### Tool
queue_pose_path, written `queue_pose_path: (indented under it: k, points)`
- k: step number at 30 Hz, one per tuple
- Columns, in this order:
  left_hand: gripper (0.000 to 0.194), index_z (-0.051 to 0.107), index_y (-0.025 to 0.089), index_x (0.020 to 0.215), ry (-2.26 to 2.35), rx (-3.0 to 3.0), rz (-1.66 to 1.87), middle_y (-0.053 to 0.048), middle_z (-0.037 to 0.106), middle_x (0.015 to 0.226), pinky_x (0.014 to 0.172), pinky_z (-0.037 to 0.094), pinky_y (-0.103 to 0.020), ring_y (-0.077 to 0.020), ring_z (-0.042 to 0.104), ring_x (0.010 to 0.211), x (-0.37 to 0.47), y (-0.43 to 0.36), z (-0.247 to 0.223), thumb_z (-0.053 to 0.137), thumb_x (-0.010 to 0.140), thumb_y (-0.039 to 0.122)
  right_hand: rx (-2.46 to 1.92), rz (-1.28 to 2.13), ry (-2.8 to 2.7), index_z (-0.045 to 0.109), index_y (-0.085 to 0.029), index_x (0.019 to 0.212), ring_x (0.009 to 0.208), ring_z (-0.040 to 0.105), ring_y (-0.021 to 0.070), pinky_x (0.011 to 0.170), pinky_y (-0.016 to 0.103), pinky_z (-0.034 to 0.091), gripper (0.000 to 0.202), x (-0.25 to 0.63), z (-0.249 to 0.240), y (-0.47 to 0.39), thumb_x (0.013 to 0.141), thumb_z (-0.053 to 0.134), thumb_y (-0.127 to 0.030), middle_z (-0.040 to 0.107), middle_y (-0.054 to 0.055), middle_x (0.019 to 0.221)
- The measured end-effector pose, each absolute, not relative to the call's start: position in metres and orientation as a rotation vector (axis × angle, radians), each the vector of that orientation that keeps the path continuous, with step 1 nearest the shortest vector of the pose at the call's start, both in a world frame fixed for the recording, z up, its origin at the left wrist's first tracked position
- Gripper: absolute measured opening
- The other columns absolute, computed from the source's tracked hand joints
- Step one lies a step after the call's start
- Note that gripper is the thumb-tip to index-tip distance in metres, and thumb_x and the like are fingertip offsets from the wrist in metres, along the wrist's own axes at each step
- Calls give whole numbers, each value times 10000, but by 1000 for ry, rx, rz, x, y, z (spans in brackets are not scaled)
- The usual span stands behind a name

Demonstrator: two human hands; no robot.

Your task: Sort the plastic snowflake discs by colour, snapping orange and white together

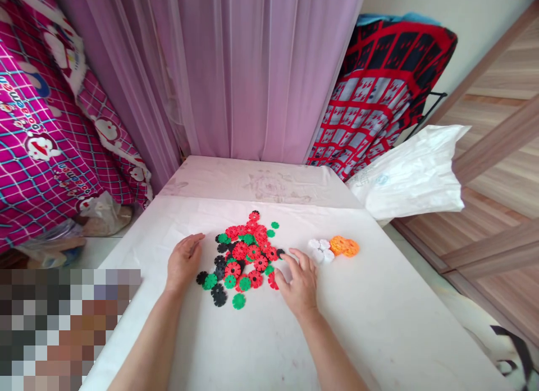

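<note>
A loose pile of red discs (241, 250), green discs (238, 300) and black discs (219, 295), all with notched edges, lies on the white-covered table (236, 351). My left hand (184, 260) rests at the left of the pile, apart from it, its fingers together and pointing forward; what lies under them, if anything, is hidden. At the pile's right edge is my right hand (300, 280), fingers spread, beside a black disc and partly over a red one. Farther right sit a white cluster (321, 250) and an orange cluster (344, 246) of similar discs, touching each other.
Beyond the table's far edge hangs a purple curtain (252, 71). A white plastic bag (416, 172) stands at the right edge, near a red and black cloth (357, 104). Pink patterned fabric (42, 116) hangs at the left, and wooden doors (505, 138) are at the right.
</note>
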State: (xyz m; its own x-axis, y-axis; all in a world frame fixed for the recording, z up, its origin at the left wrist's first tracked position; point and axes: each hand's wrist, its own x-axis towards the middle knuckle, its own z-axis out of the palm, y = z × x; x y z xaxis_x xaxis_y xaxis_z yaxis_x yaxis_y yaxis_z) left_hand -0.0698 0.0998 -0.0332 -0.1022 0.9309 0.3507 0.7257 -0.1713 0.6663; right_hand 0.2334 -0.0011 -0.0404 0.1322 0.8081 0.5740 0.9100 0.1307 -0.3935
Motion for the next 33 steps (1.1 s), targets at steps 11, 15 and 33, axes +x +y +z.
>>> queue_pose_path:
  k: [11, 15, 33]
  points:
    - [360, 751, 246, 1003, 1744, 1992, 1140, -53, 764, 1110, 995, 539, -410, -242, 691, 1069, -59, 64, -32, 452, 844, 368, -1941, 11, -1812, 724, -224, 1069, 1393, 387, 341, 1054, 512, 359, 297, 227, -28, 38, 787, 675, -303, 503, 139, 1481]
    - [354, 753, 242, 993, 1738, 1993, 1140, -57, 767, 1101, 987, 542, -406, -241, 692, 1066, -58, 60, -30, 454, 841, 355, -1767, -77, -1654, 717, -219, 1033, 1317, 465, 322, 1054, 506, 380, 262, 236, -39, 41, 805, 663, -339, 591, 127, 1375]
    - [363, 750, 245, 1022, 1708, 1983, 1095, -57, 764, 1105, 977, 537, -393, -240, 686, 1057, -57, 62, -29, 457, 849, 371, -1830, -99, -1794, 717, -249, 1000, 1328, 467, 304, 1067, 449, 372, 274, 227, -37, -22, 730, 703, -300, 609, 78, 1375]
